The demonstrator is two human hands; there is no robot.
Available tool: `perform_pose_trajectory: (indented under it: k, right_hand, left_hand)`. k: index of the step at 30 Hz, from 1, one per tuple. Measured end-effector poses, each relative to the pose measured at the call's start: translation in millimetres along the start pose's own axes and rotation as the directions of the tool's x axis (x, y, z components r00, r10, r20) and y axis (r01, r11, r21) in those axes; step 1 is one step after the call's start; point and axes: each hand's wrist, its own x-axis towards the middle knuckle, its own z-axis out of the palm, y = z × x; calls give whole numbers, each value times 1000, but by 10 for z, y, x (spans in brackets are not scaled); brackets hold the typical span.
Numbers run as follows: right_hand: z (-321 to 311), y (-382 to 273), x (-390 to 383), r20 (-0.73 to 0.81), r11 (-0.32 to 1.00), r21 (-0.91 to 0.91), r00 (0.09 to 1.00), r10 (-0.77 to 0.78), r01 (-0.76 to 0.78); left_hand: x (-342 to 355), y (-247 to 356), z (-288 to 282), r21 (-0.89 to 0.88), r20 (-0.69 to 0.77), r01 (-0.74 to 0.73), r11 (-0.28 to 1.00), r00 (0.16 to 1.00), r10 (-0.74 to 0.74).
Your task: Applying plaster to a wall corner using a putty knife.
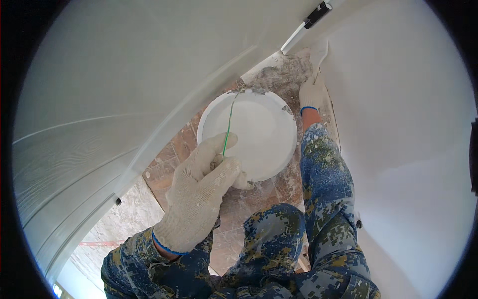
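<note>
My left hand [199,192], in a dusty off-white knit glove with a blue cuff, is closed in front of a round white bucket [202,122]. Between its thumb and finger is a thin green wire [229,124], which runs up toward the bucket's far rim; I cannot tell if it is fixed there. White material [259,134] shows inside the bucket. Farther off, my right hand [312,94], gloved the same way, reaches low beside the right wall. Its fingers are closed round a slim, pale thing [322,59], whose kind I cannot make out.
A pale door [149,70] slants along the left, with a black-and-white fitting [311,22] near the top. A smooth white wall [398,139] rises close on the right. Stained brown tiles [234,214] lie around the bucket. My camouflage-clad knee [274,234] is bent close to it.
</note>
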Motion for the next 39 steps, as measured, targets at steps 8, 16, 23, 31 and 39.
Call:
perform_pose_trajectory:
  k: [8,16,23,31,39]
  right_hand:
    - [-151,123,153,-33,993,-109,999,36,-40]
    - [-1189,468,-1145,65,997,-43,996,67,-65]
    - [-2103,475,-1079,172,725,-523,888,-426,449]
    - [-1447,-389,426,209,856,-493,976,-59,157]
    - [-2113,28,-513,206,905,-419,962,177,-76]
  left_hand:
    - [3,8,67,17,9,-13,1000,1000,13]
    - [-196,-12,147,-26,-18,-63,998,998,62]
    - [-423,96,445,-67,26,-66,996,997,68]
    - [-429,254,600,-46,-16,-67,997,998,66]
    - [-263,561,669,-54,-30,-58,997,998,57]
